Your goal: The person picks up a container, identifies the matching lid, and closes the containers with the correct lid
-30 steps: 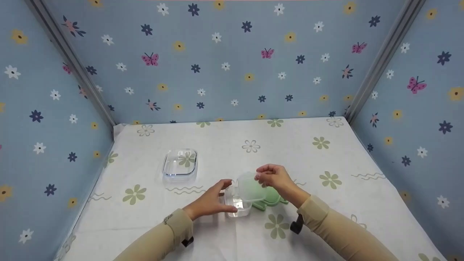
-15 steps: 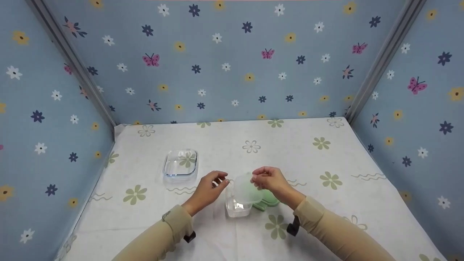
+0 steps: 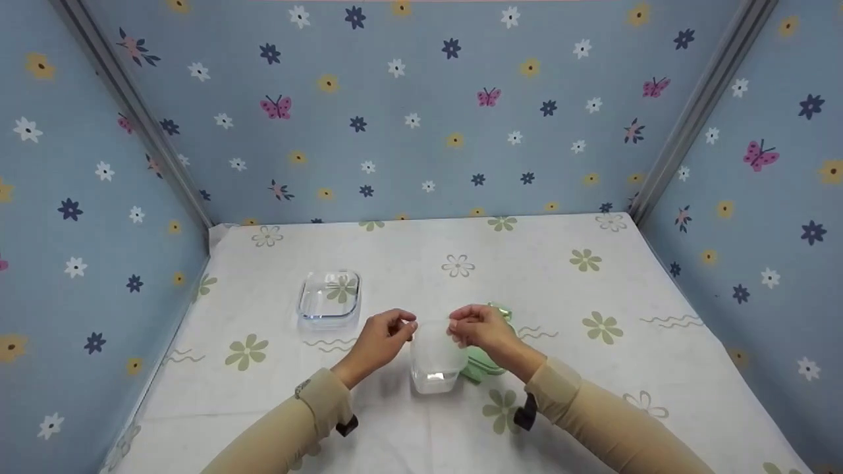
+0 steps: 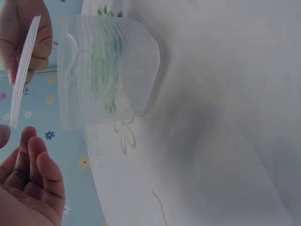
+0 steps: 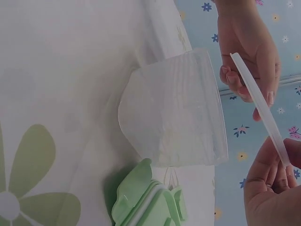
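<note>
Blue walls (image 3: 408, 85) with printed flowers and butterflies on three sides, grey posts (image 3: 698, 110) at both back corners, and between them, as working surface, a white flowered cloth (image 3: 527, 283). In the middle, in the air above this cloth, a thin translucent lid (image 5: 261, 107), a little tilted and apart from the box below. At one edge of the lid, the right hand (image 3: 484, 334), with thumb and fingers brought together in a pinch on it. Very near the opposite edge, the left hand (image 3: 382, 339), fingers loosely curved, thumb a little apart, apparently without hold of anything; light contact with the lid not possible to tell. Just under the lid, a clear box (image 5: 174, 110), upright on the cloth. From the head view, lid in the way over the box mouth, and therefore inside hard to see. On the right of the box, just beside it, green pieces (image 5: 153, 205), partly hidden behind the right hand in the head view. Farther back on the left, well apart from the box, a transparent dish (image 3: 329, 297), upright. Around both forearms, beige sleeves (image 3: 280, 418).
</note>
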A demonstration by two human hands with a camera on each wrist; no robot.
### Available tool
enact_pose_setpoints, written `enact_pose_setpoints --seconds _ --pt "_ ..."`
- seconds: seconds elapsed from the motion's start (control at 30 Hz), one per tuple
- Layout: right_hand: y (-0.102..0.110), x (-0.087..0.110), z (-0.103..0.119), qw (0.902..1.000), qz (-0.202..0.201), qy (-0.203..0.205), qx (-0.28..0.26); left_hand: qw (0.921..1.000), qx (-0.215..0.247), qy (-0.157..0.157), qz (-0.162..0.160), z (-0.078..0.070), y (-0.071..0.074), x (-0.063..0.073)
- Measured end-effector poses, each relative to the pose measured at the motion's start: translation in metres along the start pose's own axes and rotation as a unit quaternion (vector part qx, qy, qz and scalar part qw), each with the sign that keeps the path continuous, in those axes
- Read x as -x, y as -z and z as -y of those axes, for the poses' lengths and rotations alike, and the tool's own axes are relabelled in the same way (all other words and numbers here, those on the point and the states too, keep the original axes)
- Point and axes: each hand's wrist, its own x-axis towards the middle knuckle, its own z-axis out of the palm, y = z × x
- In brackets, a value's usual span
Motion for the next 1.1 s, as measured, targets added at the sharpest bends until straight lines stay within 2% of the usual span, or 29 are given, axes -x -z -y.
enact_pose_setpoints --seconds 0.6,0.73,0.97,1.1 --pt "-0.009 -0.001 -0.005 0.9999 -0.001 0.008 0.01 0.9999 -0.01 -0.006 0.012 0.002 -0.001 0.001" --pt "-0.009 0.0 -0.005 0.9993 -0.004 0.02 0.031 0.9998 -0.009 -0.005 0.018 0.002 -0.001 0.002" --pt "-0.009 -0.001 -0.008 0.9929 -0.036 0.036 0.107 0.9995 -0.02 -0.018 0.016 0.005 -0.005 0.002" --pt "-0.01 -0.004 -0.011 0.9895 -0.051 0.034 0.131 0.9993 -0.034 -0.007 0.016 0.006 -0.008 0.003"
